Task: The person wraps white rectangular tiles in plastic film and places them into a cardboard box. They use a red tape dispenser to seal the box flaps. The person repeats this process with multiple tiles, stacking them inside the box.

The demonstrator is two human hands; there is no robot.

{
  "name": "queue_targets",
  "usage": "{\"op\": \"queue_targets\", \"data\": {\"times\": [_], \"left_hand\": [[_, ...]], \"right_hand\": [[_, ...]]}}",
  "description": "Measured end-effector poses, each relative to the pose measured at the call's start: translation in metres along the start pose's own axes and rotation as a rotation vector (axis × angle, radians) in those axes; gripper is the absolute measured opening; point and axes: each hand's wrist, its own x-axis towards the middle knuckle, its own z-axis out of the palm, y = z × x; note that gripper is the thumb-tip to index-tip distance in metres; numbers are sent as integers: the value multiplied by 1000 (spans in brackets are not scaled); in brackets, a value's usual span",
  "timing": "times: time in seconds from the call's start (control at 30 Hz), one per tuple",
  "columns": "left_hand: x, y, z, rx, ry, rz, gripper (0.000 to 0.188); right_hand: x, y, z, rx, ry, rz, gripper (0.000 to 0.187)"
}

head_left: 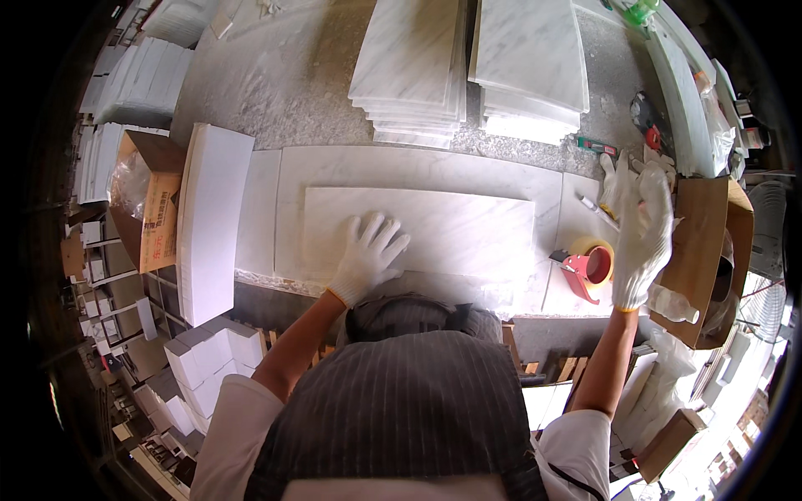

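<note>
Plainly, the left hand in its white knitted glove (pixel 373 255) is the nearer one, resting palm down on a rectangular white stone slab with faint grey veining (pixel 468 234), fingers spread and gripping nothing. The slab lies flat in front of the person, its long axis running left to right; most of its length reaches rightward from that palm. Its near edge sits close to the front edge of the pale marble worktop (pixel 351 167). The right hand, gloved alike (pixel 645 238), is apart from the slab, beyond its right end, fingers straight and nothing visible in them; whether it touches anything below, I cannot tell. Between them stands a red tape dispenser (pixel 576 271), just beside the slab's right end, leaving a narrow gap. Past the slab's far edge runs a strip of worktop, then two stacks of grey-veined white slabs (pixel 409 58) (pixel 535 50).
</note>
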Motion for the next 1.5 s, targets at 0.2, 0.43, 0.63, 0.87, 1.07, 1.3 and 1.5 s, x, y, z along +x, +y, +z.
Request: {"op": "queue_targets", "data": {"times": [0.2, 0.43, 0.63, 0.87, 1.07, 1.3, 1.5], "left_hand": [[1, -1, 3, -29, 3, 13, 71], [-8, -7, 9, -8, -37, -2, 71], [-31, -17, -22, -112, 160, -374, 67], [-72, -74, 18, -575, 375, -1147, 62], [-76, -94, 33, -676, 328, -1104, 54], [-75, -94, 34, -682, 452, -1003, 49], [-32, -93, -23, -423, 384, -782, 48]], "right_hand": [[-129, 107, 12, -546, -360, -268, 53], [-124, 142, 25, -599, -163, -162, 48], [-151, 71, 71, -43, -238, 110, 45], [-146, 92, 117, -204, -428, 305, 60], [-148, 97, 117, -141, -406, 272, 63], [-147, 97, 117, -70, -430, 323, 61], [-86, 35, 98, -278, -319, 255, 69]]}}
